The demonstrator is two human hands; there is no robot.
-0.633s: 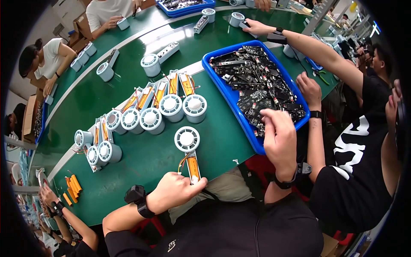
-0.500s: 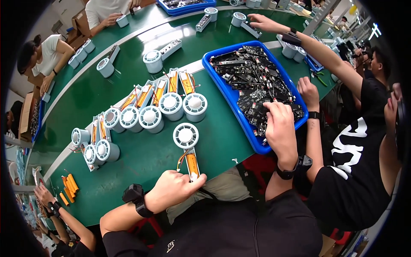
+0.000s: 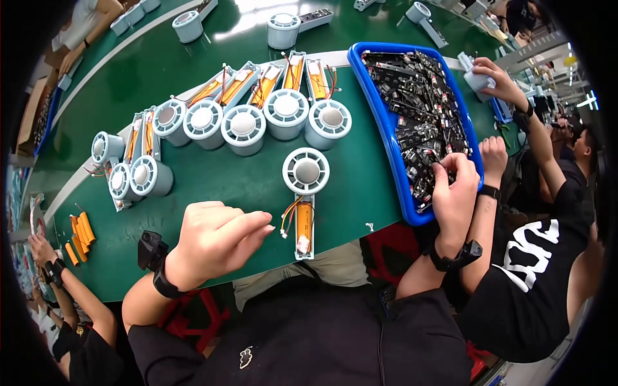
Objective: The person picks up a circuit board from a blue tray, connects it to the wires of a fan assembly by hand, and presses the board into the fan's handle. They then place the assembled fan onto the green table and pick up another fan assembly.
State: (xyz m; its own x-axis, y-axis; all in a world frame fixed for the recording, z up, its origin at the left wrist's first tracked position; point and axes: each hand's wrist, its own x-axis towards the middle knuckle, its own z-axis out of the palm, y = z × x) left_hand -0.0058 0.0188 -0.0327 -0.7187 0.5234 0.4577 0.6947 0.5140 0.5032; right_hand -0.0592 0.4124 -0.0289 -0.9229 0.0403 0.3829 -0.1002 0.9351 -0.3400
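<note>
One light-blue handheld fan [image 3: 306,172] lies in front of me, its round head away from me and its open handle toward me. Inside the handle is an orange battery [image 3: 303,222], with thin wires [image 3: 289,215] looping out at the left. My left hand [image 3: 222,238] hovers left of this handle without touching it, fingers curled together with nothing visible in them. Over the near right part of a blue tray [image 3: 380,135], my right hand [image 3: 457,193] pinches at the black circuit boards [image 3: 425,116]; its fingertips partly hide the board they grip.
Several similar fans [image 3: 243,128] with batteries and wires stand in a row beyond. Loose orange batteries [image 3: 80,235] lie at the left. A co-worker's arm [image 3: 479,225] rests close beside my right hand, and another co-worker's hands [image 3: 42,249] are at the left edge.
My left hand has let go of the fan handle and moved left. My right hand is now lower among the boards, its fingers pinched. The head view has shifted.
</note>
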